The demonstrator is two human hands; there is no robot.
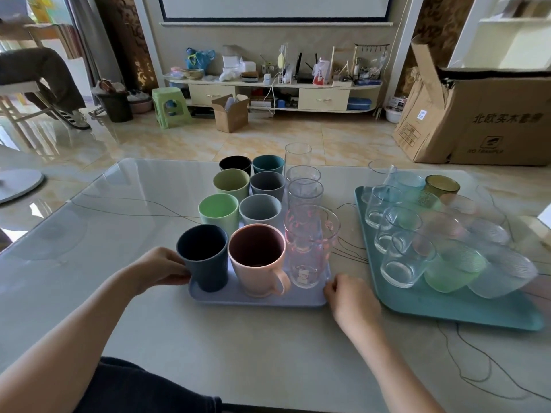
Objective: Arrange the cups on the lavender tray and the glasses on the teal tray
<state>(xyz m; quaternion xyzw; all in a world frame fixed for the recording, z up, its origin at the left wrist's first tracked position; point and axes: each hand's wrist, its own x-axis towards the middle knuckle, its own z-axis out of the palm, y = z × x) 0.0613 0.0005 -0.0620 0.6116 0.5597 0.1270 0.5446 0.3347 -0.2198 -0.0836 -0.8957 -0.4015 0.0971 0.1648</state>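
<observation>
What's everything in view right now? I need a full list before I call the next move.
lavender tray: 1, lavender, table centre
opaque cups: 8, in two columns on the lavender tray; black, teal, olive, grey, light green, pale grey, navy, pink with handle
clear tumblers: about 5, clear or pink-tinted, column on the tray's right side
teal tray: 1, teal, table right
glasses: a dozen or so, clear, green, pink, textured, one amber, on the teal tray
cardboard box: 1 large, brown, floor right
green stool: 1, floor
left hand: at the navy cup and tray edge
right hand: at the tray's right corner
</observation>
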